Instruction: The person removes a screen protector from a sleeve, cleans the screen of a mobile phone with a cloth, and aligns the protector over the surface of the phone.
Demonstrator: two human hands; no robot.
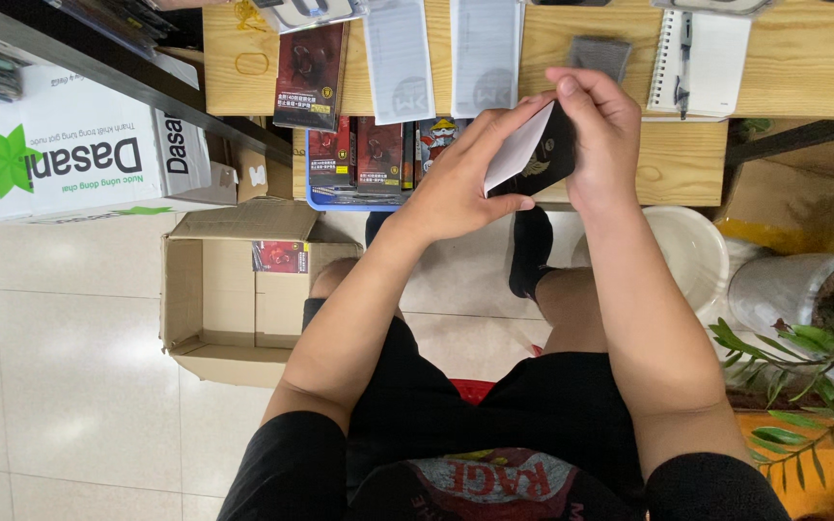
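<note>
The wooden desk (803, 68) runs along the far side, with white paper sheets (398, 58) and a spiral notebook (702, 58) lying flat on it. On the floor at the left sits an open cardboard box (229, 318), and one small red packet (280, 257) leans at its far wall; the rest of its inside looks bare. Just past it, a blue tray (325, 201) under the desk edge holds a row of dark red packets (378, 154) standing side by side. At the right, a white bucket (692, 251) sits on the floor (what is in it cannot be seen), beside a potted plant (822, 338).

Both hands are raised in front of the desk edge. The left hand (456, 183) pinches a white slip (518, 147) between thumb and fingers. The right hand (600, 135) is curled around a small black pack (554, 150), holding it tight. The slip rests against the pack, so the step in hand looks like putting the two together. That seems to call for a careful, steady push.
</note>
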